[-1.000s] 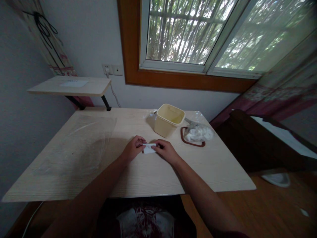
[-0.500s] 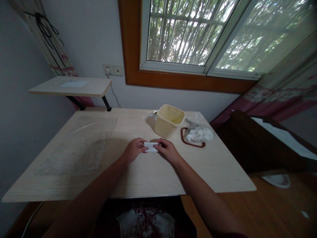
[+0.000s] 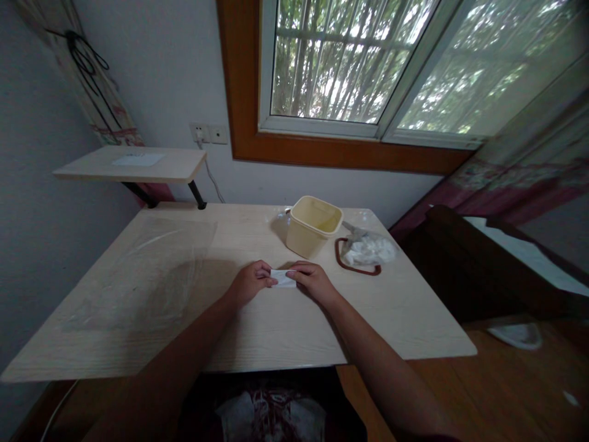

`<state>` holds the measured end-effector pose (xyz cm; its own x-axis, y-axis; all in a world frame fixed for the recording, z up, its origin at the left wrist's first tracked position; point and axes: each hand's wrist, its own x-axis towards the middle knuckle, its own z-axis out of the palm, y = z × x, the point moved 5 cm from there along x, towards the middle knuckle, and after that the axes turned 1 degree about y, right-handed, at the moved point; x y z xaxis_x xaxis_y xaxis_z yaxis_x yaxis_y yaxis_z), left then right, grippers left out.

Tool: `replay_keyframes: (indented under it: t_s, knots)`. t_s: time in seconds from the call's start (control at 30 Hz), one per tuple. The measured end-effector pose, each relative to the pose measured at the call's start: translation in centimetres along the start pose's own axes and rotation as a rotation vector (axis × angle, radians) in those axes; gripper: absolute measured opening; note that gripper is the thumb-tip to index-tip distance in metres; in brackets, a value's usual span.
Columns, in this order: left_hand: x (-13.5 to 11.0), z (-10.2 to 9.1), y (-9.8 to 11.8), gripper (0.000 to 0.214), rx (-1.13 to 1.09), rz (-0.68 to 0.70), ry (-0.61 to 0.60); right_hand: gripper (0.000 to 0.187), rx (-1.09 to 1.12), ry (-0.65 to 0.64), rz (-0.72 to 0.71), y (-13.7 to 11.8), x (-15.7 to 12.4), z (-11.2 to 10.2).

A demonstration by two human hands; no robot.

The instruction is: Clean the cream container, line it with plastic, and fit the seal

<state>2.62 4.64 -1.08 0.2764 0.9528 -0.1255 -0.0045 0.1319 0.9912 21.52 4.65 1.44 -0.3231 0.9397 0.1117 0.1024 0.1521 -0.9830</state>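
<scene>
A small white folded piece of paper (image 3: 282,278) lies low over the light wooden table (image 3: 285,325), just in front of me. My left hand (image 3: 251,282) pinches its left end with curled fingers. My right hand (image 3: 313,282) pinches its right end the same way. Both hands rest close together near the middle of the table. A pale yellow plastic tub (image 3: 313,225) stands open just beyond my right hand.
A clear bag with white stuff (image 3: 368,249) lies on a dark red ring (image 3: 356,267) right of the tub. A clear plastic sheet (image 3: 147,264) covers the table's left part. A small raised shelf (image 3: 131,164) stands at the back left. A dark wooden bed frame (image 3: 473,264) is on the right.
Both hands stay on the white piece, which now lies flatter and looks more tightly folded. The view has shifted slightly.
</scene>
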Motion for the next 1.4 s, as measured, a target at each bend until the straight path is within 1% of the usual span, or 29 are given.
replay_keyframes:
  t_s: [0.13, 0.3, 0.43, 0.5, 0.57, 0.63, 0.7, 0.83, 0.9, 0.97, 1.1, 1.17, 1.3, 1.4]
  knots:
    - [0.1, 0.0, 0.1, 0.036, -0.004, 0.032, -0.017, 0.027, -0.001, 0.02, 0.018, 0.2, 0.0, -0.2]
    - [-0.3, 0.0, 1.2, 0.047, -0.057, 0.061, -0.047, 0.028, -0.02, 0.154, 0.002, 0.1, -0.2, -1.3]
    - [-0.1, -0.9, 2.3, 0.036, 0.019, 0.055, 0.028, 0.027, -0.108, 0.204, -0.039, 0.0, -0.2, -2.0]
    - [0.8, -1.8, 2.9, 0.03, 0.045, 0.053, 0.089, 0.027, -0.166, 0.228, -0.063, -0.1, -0.3, -2.4]
    - [2.1, -2.7, 4.0, 0.028, 0.058, 0.076, 0.144, 0.026, -0.21, 0.256, -0.086, -0.3, -0.3, -2.7]
    - [3.6, -3.3, 5.8, 0.028, 0.078, 0.125, 0.179, 0.026, -0.242, 0.282, -0.105, -0.4, -0.4, -3.0]
    - [5.1, -3.4, 7.8, 0.027, 0.097, 0.146, 0.186, 0.026, -0.264, 0.296, -0.119, -0.6, -0.4, -3.2]
    - [8.0, -2.2, 11.9, 0.024, 0.165, 0.195, 0.162, 0.026, -0.294, 0.307, -0.125, -0.7, -0.5, -3.3]
    - [9.4, -1.2, 13.2, 0.024, 0.186, 0.191, 0.131, 0.026, -0.303, 0.307, -0.127, -0.5, -0.4, -3.4]
    - [10.6, -0.3, 13.9, 0.023, 0.215, 0.168, 0.106, 0.026, -0.309, 0.301, -0.129, -0.3, -0.4, -3.4]
    - [12.6, 1.4, 14.2, 0.024, 0.309, 0.141, 0.055, 0.026, -0.31, 0.291, -0.128, 0.0, -0.3, -3.5]
    - [13.4, 1.9, 14.0, 0.025, 0.354, 0.143, 0.051, 0.026, -0.3, 0.287, -0.13, 0.0, -0.3, -3.5]
    - [14.1, 2.2, 13.5, 0.021, 0.385, 0.12, 0.087, 0.025, -0.288, 0.28, -0.14, -0.1, -0.4, -3.5]
    - [14.0, 2.1, 13.4, 0.018, 0.347, 0.1, 0.087, 0.025, -0.293, 0.278, -0.14, -0.2, -0.4, -3.5]
